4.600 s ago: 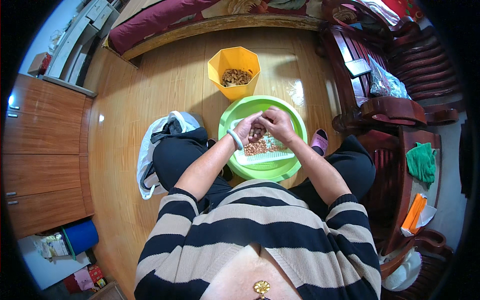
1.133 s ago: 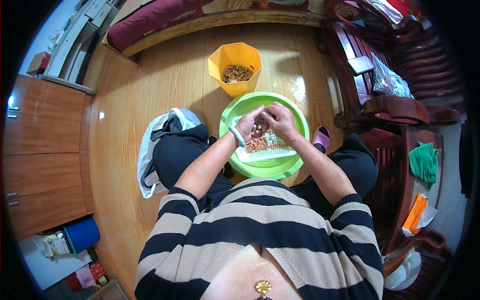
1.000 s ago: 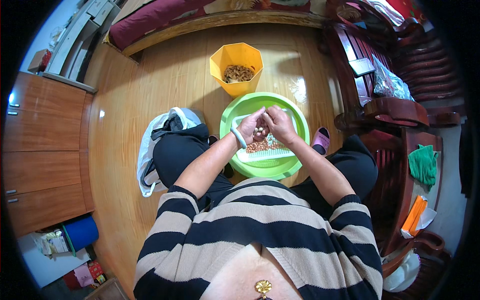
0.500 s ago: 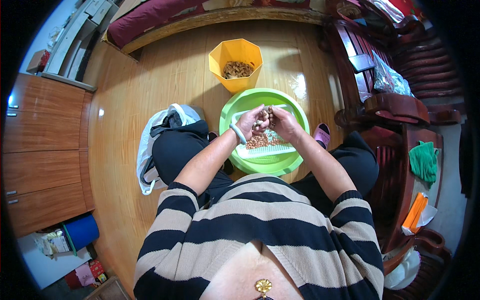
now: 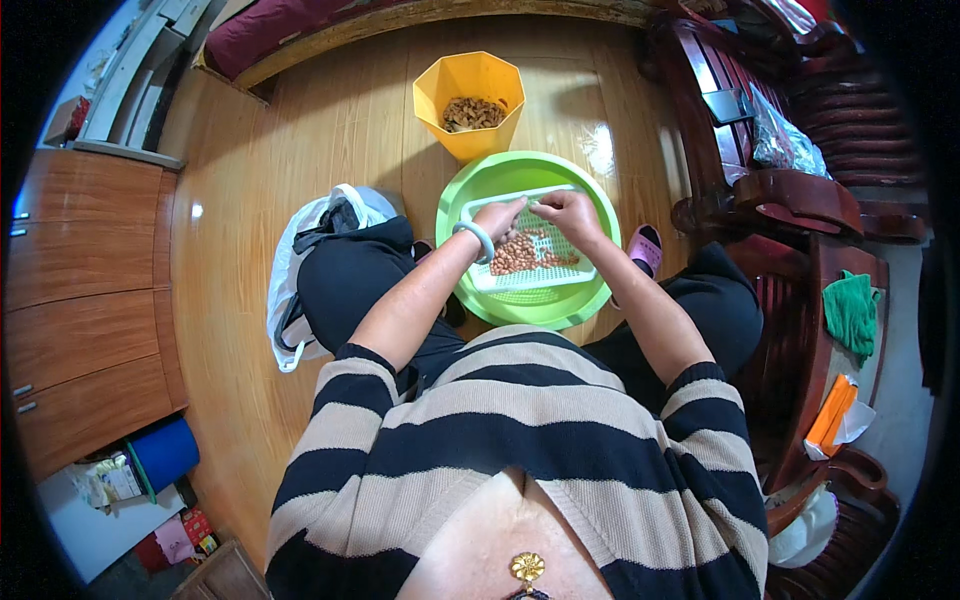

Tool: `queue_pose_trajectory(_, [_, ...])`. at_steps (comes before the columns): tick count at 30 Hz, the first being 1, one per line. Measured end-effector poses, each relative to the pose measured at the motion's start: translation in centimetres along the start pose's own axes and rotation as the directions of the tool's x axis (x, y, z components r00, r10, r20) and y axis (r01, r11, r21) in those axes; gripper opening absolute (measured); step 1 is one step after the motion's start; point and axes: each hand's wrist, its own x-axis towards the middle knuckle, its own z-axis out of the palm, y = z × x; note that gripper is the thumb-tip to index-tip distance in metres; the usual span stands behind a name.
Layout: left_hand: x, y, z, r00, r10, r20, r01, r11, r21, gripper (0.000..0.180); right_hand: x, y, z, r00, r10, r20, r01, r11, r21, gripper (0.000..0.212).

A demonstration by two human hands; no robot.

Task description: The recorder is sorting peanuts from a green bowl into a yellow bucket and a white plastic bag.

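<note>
My left hand [image 5: 497, 217], with a pale bangle [image 5: 474, 240] at its wrist, is closed with its back turned up, so what lies in its palm is hidden. My right hand [image 5: 570, 216] pinches beside it, fingertips nearly touching the left ones. A small pale peanut shows between them, partly covered. Below the hands, a white slotted basket [image 5: 555, 272] rests in a lime green basin [image 5: 590, 310]. Reddish shelled peanuts [image 5: 512, 257] are heaped in the left part of the basket.
A yellow bin [image 5: 440, 90] with peanut shells [image 5: 472, 114] stands just beyond the basin. A white bag [image 5: 283, 320] sits by my left knee. Dark wooden seating [image 5: 790, 200] lines the right, with a green cloth [image 5: 850, 313]. Brown cabinets [image 5: 90, 300] stand left.
My left hand has turned from palm up, showing peanuts in it, to back up. My right hand has shifted slightly up. The whole scene sits a little higher in view.
</note>
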Motion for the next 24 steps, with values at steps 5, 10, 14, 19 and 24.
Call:
queue_pose_trajectory(5, [-1.8,2.1,-0.1,0.982,-0.072,0.172,0.134,0.916,-0.377,0.038,0.3,-2.3,0.8,0.988,-0.045,0.145,-0.029,0.883,0.468,0.021])
queue_pose_trajectory(10, [-2.3,3.4,-0.9,0.977,0.063,0.203,0.041,0.882,-0.470,0.043,2.9,-4.1,-0.2,0.978,-0.055,0.202,-0.033,0.912,0.409,0.019])
queue_pose_trajectory(14, [-1.6,3.4,-1.5,0.999,-0.025,0.048,0.049,0.789,-0.612,0.050,7.7,-8.5,-0.9,0.998,0.006,0.061,-0.012,0.993,0.113,0.029])
queue_pose_trajectory(19, [-0.1,2.7,-1.8,0.996,0.036,0.087,0.030,0.747,-0.664,0.053,13.3,-13.5,-1.9,0.965,-0.137,-0.223,0.174,0.972,0.156,0.038])
queue_pose_trajectory(24, [-0.8,2.6,-2.2,0.982,0.114,0.149,0.038,0.657,-0.753,0.057,8.4,-11.0,-2.5,0.927,-0.363,0.097,0.373,0.919,-0.125,0.026])
